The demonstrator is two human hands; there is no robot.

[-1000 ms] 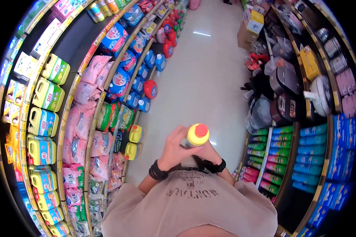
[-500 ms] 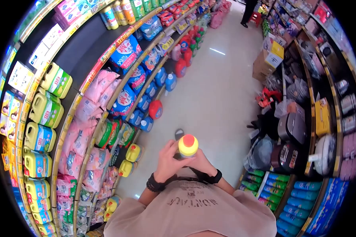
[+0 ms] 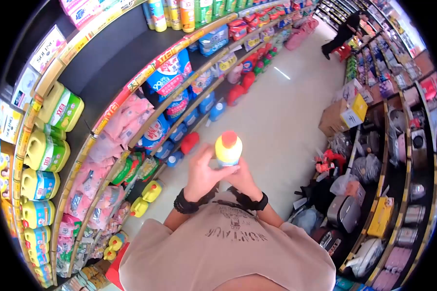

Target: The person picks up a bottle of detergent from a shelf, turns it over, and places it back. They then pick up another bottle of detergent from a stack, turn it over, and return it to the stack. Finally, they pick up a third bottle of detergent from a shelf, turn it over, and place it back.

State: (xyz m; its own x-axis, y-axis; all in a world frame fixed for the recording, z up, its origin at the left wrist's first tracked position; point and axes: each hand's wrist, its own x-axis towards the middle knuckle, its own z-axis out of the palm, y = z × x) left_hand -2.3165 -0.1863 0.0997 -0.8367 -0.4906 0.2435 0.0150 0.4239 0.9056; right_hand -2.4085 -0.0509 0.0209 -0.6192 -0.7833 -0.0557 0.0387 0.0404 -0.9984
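A yellow bottle with a red cap (image 3: 228, 151) stands upright in front of my chest, with a bit of blue label showing low on its side. My left hand (image 3: 202, 170) is closed around its left side, the thumb reaching across the front. On the other side my right hand (image 3: 243, 178) grips the lower right of the same bottle. The bottle's base is hidden behind my fingers and thumbs. Dark bands circle both wrists.
Shelves on the left carry yellow jugs (image 3: 47, 151), pink bags (image 3: 128, 119) and blue detergent bags (image 3: 167, 77). On the right are a cardboard box (image 3: 334, 119), a grey appliance (image 3: 344, 213) and pans. A person in dark clothes (image 3: 345, 35) is farther down the aisle (image 3: 272, 111).
Both hands have lifted the bottle a little, and more of its body shows. My view has shifted, bringing more of the person down the aisle into sight.
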